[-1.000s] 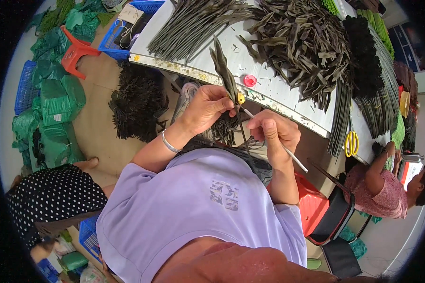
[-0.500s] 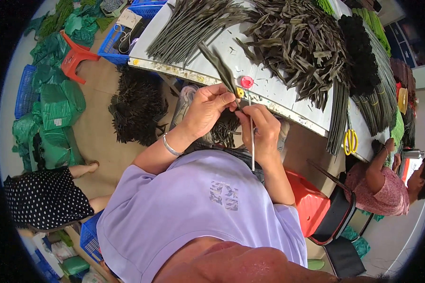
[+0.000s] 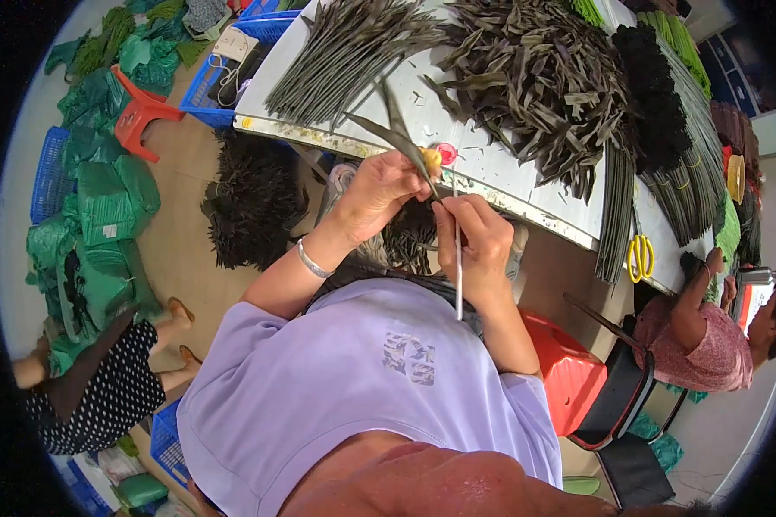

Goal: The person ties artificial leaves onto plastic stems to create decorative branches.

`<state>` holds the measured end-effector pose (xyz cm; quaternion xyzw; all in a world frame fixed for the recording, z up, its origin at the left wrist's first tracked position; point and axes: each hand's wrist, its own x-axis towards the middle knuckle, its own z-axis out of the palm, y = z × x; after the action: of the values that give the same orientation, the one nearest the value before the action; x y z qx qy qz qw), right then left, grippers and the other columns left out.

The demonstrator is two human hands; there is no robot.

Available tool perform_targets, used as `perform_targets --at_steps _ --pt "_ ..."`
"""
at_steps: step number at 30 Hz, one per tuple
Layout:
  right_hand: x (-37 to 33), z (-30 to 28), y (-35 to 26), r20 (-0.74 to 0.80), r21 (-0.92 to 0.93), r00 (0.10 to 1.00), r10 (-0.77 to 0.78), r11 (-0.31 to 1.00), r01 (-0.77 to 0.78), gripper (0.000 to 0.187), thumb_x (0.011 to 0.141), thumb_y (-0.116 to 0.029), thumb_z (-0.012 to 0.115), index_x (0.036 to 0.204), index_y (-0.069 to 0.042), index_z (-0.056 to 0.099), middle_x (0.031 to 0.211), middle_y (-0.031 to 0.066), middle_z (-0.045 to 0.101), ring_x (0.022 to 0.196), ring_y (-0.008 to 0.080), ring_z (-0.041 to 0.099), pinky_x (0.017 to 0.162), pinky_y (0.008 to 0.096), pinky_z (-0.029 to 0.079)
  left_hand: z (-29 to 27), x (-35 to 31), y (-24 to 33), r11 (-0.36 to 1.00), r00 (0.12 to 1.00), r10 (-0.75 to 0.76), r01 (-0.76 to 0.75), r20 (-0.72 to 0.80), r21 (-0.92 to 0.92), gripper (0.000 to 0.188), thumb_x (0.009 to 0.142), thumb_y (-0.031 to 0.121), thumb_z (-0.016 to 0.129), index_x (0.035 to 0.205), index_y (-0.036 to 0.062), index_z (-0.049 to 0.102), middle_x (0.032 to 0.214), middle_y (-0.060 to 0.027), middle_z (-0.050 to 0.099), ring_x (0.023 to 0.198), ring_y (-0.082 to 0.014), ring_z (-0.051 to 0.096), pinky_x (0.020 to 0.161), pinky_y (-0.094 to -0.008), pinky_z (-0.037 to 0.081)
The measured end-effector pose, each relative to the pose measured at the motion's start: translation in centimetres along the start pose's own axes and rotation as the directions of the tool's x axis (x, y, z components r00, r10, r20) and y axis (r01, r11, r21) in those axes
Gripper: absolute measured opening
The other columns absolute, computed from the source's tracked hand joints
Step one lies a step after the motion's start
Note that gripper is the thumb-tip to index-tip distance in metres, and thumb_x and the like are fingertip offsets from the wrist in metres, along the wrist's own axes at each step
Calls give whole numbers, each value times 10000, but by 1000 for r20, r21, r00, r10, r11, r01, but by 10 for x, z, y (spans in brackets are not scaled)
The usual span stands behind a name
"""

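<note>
My left hand (image 3: 379, 194) pinches dark leaf blades (image 3: 398, 129) that fan out above its fingers, over the table's near edge. A small yellow piece (image 3: 432, 162) sits at those fingertips; its kind I cannot make out. Close beside, my right hand (image 3: 478, 237) is closed, thumb against fingers, on a thin pale rod (image 3: 459, 289) that points down toward my shirt. The lower end of the leaf reaches this hand's fingertips. Just beyond the hands lies a small round pink-red object (image 3: 446, 153) on the white table (image 3: 388, 82).
A heap of dark leaves (image 3: 543, 86) and bundles of dark stems (image 3: 345, 65) cover much of the table. Yellow-handled scissors (image 3: 640, 258) lie at its right edge. A red stool (image 3: 138, 112) and green bags (image 3: 116, 207) stand left. Two people are nearby, one in pink (image 3: 690, 336).
The leaf at my left hand now shows two spread blades instead of one narrow shape. More of the yellow piece shows. The person in the dotted garment at left has shifted. My right hand barely moved.
</note>
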<state>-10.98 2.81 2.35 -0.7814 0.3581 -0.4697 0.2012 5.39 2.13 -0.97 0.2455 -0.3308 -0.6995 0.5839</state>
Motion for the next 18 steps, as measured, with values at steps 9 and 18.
perform_targets --at_steps 9,18 --pt "0 16 6 18 -58 998 -58 997 59 116 741 34 623 847 3 588 697 135 534 561 294 551 479 361 435 8 -8 -3 957 968 131 -68 -214 281 115 823 32 622 920 -29 640 824 -39 632 754 -94 559 712 -233 455" --pt "-8 -20 13 -91 3 991 102 995 -102 40 802 43 581 827 44 611 725 148 586 539 229 562 493 294 442 -54 69 112 254 838 546 -152 -12 955 221 819 -30 579 1039 -46 589 749 -33 615 678 -81 577 626 -204 471"
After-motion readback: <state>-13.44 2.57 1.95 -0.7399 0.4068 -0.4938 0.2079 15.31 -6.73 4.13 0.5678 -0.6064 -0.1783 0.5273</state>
